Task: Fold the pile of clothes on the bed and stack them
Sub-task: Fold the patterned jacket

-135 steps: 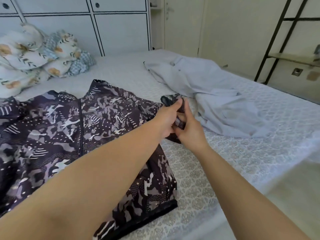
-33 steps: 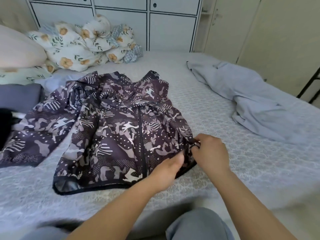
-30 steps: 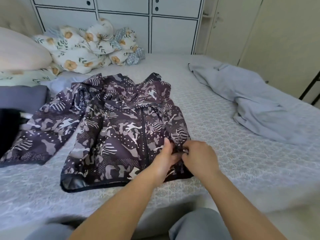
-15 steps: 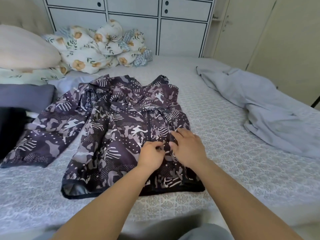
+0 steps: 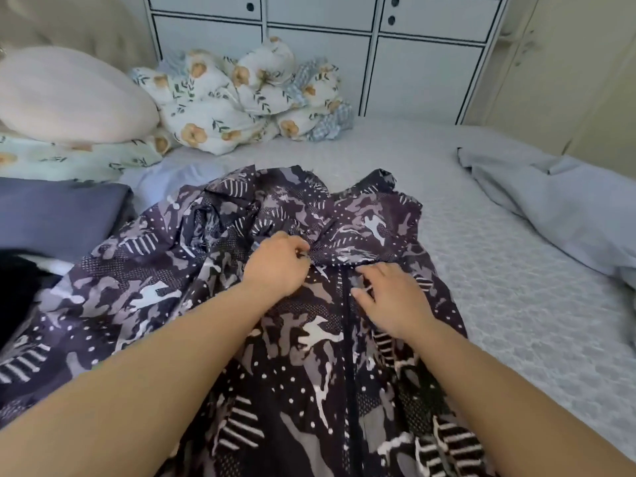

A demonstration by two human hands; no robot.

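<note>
A dark camouflage-print jacket (image 5: 303, 339) lies front up on the bed (image 5: 523, 304), its black zipper running down the middle and its hood bunched at the far end. My left hand (image 5: 278, 265) pinches the fabric at the collar, at the top of the zipper. My right hand (image 5: 392, 299) lies on the jacket just right of the zipper, fingers spread on the cloth. The jacket's left sleeve stretches out to the left. A crumpled grey-blue garment (image 5: 568, 215) lies on the bed's right side.
At the left edge sit a folded dark blue cloth (image 5: 58, 218) and something black (image 5: 17, 287). A pale blue garment (image 5: 165, 180) lies beyond the jacket. A pink pillow (image 5: 69, 94) and a floral quilt (image 5: 234, 98) fill the head end, in front of white cabinets (image 5: 413, 63).
Both hands have travelled up the jacket's zipper from the hem to the collar. The view has moved closer over the jacket.
</note>
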